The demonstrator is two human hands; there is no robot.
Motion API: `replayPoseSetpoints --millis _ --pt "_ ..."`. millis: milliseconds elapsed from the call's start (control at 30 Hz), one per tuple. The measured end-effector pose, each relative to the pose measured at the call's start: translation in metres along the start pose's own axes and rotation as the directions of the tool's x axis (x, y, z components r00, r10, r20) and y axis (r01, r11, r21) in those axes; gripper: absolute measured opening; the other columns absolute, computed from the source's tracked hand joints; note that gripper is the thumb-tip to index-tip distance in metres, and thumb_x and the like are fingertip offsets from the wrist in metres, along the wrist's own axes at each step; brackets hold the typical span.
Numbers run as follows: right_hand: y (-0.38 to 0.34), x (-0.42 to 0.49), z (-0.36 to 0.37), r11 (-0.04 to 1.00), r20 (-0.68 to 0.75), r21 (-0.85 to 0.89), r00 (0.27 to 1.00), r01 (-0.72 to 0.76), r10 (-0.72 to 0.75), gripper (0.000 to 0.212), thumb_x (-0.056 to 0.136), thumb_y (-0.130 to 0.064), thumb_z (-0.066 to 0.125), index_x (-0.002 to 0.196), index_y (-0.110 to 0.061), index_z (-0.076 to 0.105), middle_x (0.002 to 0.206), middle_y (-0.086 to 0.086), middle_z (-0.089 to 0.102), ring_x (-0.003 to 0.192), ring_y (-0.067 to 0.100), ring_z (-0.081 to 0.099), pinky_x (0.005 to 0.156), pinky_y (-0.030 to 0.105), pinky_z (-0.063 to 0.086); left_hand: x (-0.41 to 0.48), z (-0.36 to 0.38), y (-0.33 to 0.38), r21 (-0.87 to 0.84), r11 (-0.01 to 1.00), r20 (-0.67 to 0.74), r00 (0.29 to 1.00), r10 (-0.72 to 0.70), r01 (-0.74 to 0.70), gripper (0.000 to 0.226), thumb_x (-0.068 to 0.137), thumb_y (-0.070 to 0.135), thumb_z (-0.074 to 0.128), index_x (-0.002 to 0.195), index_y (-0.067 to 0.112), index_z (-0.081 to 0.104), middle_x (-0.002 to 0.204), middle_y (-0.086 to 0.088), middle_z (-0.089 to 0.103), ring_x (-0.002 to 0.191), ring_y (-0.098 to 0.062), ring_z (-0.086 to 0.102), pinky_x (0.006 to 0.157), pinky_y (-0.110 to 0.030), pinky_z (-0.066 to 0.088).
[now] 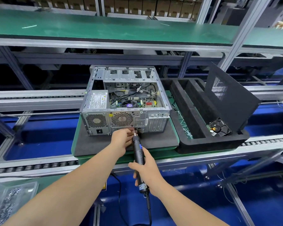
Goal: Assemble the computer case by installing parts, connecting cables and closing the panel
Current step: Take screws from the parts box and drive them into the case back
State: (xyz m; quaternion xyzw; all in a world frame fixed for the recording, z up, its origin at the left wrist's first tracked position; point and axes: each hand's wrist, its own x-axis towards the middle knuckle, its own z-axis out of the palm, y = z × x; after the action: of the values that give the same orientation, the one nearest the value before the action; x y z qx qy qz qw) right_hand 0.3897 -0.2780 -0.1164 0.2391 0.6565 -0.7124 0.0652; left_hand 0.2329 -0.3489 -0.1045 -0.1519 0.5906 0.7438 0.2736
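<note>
The computer case lay on its side on a black foam pad on the surface, open side up, rear face turned toward the person. It sat straight ahead of both hands, on their far side. The right hand gripped the barrel of the electric screwdriver, whose long axis ran near to far, with the bit at the low edge of the rear face, just below the round fan grille. The left hand, the nearer one to the case, pinched around the bit; whether a screw sat there was too small to tell.

Inside the case were a motherboard with a cooler, loose cables and a power supply at the left. The black side panel leaned in the foam tray to the right, not yet fitted, near a hard drive.
</note>
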Motion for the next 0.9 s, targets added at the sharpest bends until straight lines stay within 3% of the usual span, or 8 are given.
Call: replayPoseSetpoints --millis 267,400,500,667,900 --pt "-0.006 0.002 0.002 1.000 0.002 -0.016 1.000 0.016 -0.016 0.082 0.083 -0.019 0.079 0.148 -0.050 0.039 0.098 0.008 0.068 0.061 0.019 0.063 0.054 0.037 0.057 -0.006 0.010 0.001 -0.168 0.981 0.063 0.994 -0.085 0.095 0.014 0.099 0.024 0.060 0.107 0.013 0.066 0.098 -0.004 0.077 0.083 -0.017 0.070 0.067 -0.028 0.050" --pt "-0.005 0.001 0.000 1.000 -0.009 -0.009 1.000 0.016 -0.016 0.079 0.083 -0.018 0.078 0.146 -0.050 0.042 0.096 0.006 0.068 0.060 0.019 0.063 0.053 0.036 0.056 -0.005 0.020 0.002 -0.213 0.962 0.046 0.985 -0.166 0.172 0.012 0.097 0.023 0.059 0.099 0.012 0.064 0.095 -0.004 0.075 0.071 -0.015 0.063 0.067 -0.028 0.046" --pt "-0.007 0.001 -0.001 1.000 -0.009 -0.014 1.000 0.020 -0.020 0.080 0.083 -0.018 0.077 0.148 -0.048 0.041 0.099 0.008 0.066 0.062 0.019 0.063 0.054 0.037 0.057 -0.005 0.025 0.009 -0.296 0.925 0.110 0.970 -0.217 0.240 0.013 0.092 0.019 0.054 0.088 0.010 0.061 0.079 -0.002 0.071 0.064 -0.015 0.060 0.065 -0.026 0.045" --pt "-0.010 0.001 -0.002 0.999 -0.013 -0.020 0.999 0.031 -0.031 0.081 0.085 -0.017 0.077 0.150 -0.047 0.040 0.102 0.010 0.066 0.062 0.020 0.063 0.053 0.036 0.056 -0.003 0.026 0.014 -0.320 0.916 0.094 0.970 -0.226 0.244 0.019 0.089 0.015 0.052 0.074 0.007 0.061 0.069 -0.007 0.074 0.064 -0.019 0.061 0.064 -0.027 0.047" --pt "-0.010 0.000 -0.001 1.000 -0.003 -0.021 1.000 0.020 -0.021 0.080 0.086 -0.016 0.077 0.149 -0.048 0.039 0.102 0.011 0.067 0.062 0.019 0.063 0.054 0.037 0.057 0.001 0.023 0.014 -0.384 0.887 0.087 0.967 -0.241 0.255 0.016 0.095 0.018 0.058 0.091 0.005 0.064 0.075 -0.009 0.076 0.058 -0.021 0.073 0.068 -0.027 0.057"
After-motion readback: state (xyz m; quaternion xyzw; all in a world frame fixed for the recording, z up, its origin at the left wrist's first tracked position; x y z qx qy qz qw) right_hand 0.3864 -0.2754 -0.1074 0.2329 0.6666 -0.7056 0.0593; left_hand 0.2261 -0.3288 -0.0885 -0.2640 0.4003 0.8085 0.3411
